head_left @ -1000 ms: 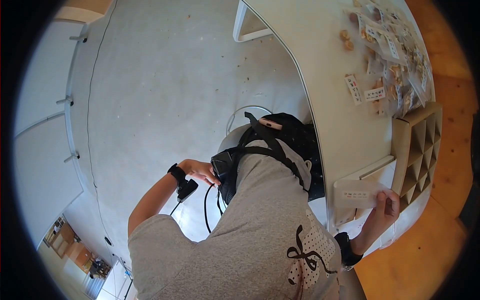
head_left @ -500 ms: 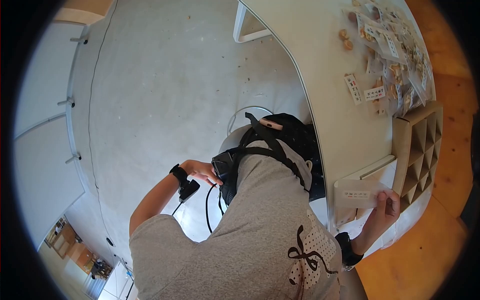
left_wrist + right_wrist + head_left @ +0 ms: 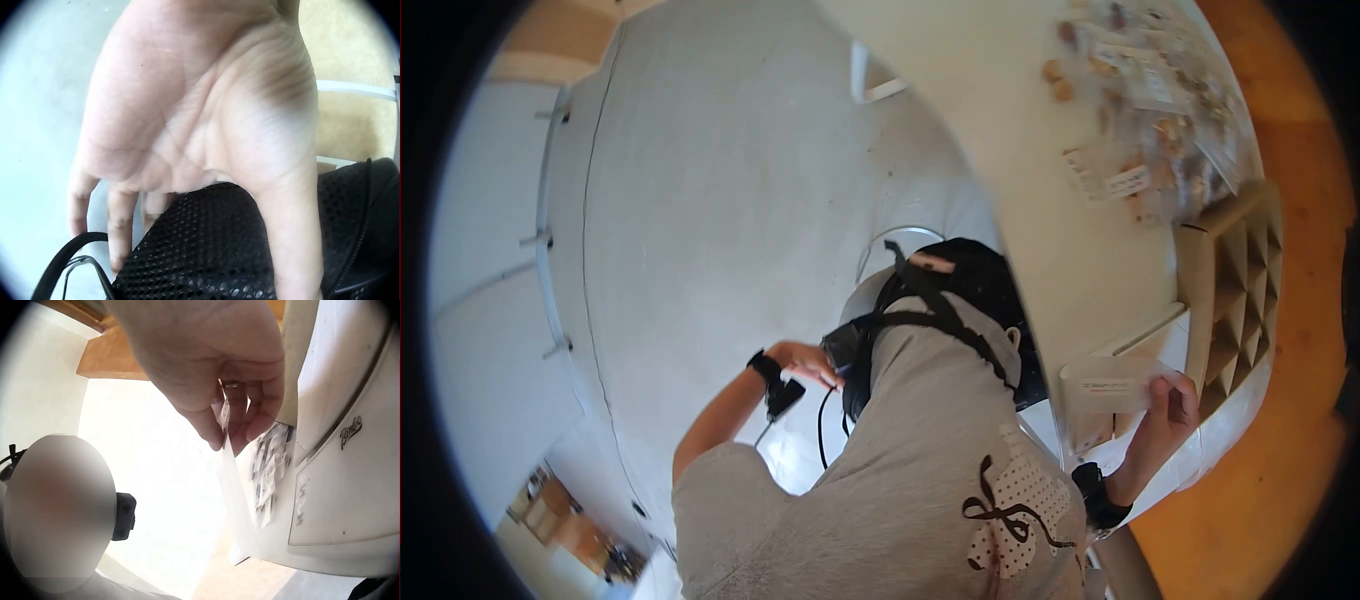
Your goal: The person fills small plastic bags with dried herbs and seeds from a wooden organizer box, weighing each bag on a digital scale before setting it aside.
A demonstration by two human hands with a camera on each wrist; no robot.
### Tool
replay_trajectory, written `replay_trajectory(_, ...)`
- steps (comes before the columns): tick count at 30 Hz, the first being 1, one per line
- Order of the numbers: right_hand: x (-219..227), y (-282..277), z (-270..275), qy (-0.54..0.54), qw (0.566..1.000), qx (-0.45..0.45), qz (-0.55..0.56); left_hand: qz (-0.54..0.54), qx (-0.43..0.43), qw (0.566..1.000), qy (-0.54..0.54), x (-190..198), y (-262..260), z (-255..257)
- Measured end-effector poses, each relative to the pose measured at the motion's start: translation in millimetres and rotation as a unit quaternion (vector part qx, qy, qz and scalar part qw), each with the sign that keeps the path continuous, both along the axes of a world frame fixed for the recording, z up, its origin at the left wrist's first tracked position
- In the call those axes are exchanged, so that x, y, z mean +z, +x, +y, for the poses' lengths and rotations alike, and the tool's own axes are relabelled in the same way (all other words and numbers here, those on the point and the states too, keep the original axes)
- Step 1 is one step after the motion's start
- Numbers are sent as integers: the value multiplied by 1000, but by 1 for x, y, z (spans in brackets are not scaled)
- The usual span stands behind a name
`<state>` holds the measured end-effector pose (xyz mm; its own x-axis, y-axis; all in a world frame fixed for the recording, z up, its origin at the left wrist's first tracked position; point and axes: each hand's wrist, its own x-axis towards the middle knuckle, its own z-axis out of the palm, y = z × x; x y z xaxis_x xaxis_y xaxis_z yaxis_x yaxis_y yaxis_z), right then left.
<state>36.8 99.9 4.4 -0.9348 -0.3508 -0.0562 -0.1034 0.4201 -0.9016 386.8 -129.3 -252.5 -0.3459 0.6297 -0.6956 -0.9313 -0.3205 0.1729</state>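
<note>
In the head view the right hand (image 3: 1168, 412) pinches the end of a flat translucent packet (image 3: 1105, 388) with a printed label, over the table's near edge. The right wrist view shows that packet (image 3: 236, 500) nearly edge-on, held between thumb and fingers of the right hand (image 3: 212, 369). At the waist, the left hand (image 3: 808, 362) is beside a black mesh bag (image 3: 975, 270). Close up, the left hand (image 3: 200, 106) rests palm down over the black mesh (image 3: 206, 237), thumb and fingers extended and spread; their tips are partly hidden.
Many labelled clear packets (image 3: 1170, 130) lie piled on the white table (image 3: 960, 60), with two small brown pieces (image 3: 1058, 80) beside them. A cardboard divider box (image 3: 1200, 240) and flat white boxes (image 3: 1170, 335) are near the right hand. A black cable (image 3: 821, 430) hangs below the left hand.
The head view has shifted and blurred a little, so the table and its packets appear further left. Both hands keep nearly the same places, and the right still pinches the packet.
</note>
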Motion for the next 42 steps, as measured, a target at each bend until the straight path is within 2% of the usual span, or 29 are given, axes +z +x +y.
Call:
replay_trajectory(2,1,-3,4,12,1000,-6,-7,35,-27,997,-68,-24,31,12)
replay_trajectory(3,-4,-7,11,-30,999,7,-16,58,-44,992,-106,-41,47,16)
replay_trajectory(5,2,-8,14,-31,999,-32,-22,113,-91,972,-186,-77,82,18)
replay_trajectory(7,11,-10,17,-46,996,-79,-21,176,-145,940,-252,-111,109,12)
replay_trajectory(12,11,-12,41,-98,983,-153,-24,338,-271,840,-327,-145,133,-10)
replay_trajectory(16,5,-8,49,-100,979,-176,-36,214,-198,904,-311,-141,144,-18)
replay_trajectory(25,1,-8,50,-108,982,-151,-37,101,-39,959,-261,-145,152,-12)
replay_trajectory(27,0,-7,50,-110,981,-153,-37,43,105,981,-159,-152,151,-11)
replay_trajectory(28,-1,-6,51,-111,981,-155,-37,2,195,977,-84,-152,151,-9)
replay_trajectory(29,-1,-5,51,-112,981,-157,-38,-28,247,968,-34,-153,150,-7)
replay_trajectory(30,-1,-5,52,-113,980,-158,-39,76,86,981,-155,-155,148,-10)
replay_trajectory(31,-2,-4,53,-113,980,-160,-40,170,-86,945,-265,-157,146,-13)
replay_trajectory(32,-1,-3,53,-112,980,-162,-41,258,-249,860,-362,-158,145,-14)
replay_trajectory(35,-1,-3,53,-108,980,-164,-42,181,-99,928,-309,-159,145,-12)
replay_trajectory(36,-1,-3,52,-106,979,-166,-41,187,-122,922,-316,-160,144,-16)
replay_trajectory(38,-3,-3,52,-104,979,-167,-44,200,-211,885,-363,-152,126,-26)
replay_trajectory(40,-6,-1,57,-102,979,-173,-41,214,-330,815,-426,-128,92,-42)
replay_trajectory(41,-9,-1,59,-106,977,-178,-46,212,-396,767,-459,-101,59,-53)
replay_trajectory(42,-12,2,63,-108,974,-193,-47,210,-457,717,-483,-54,6,-62)
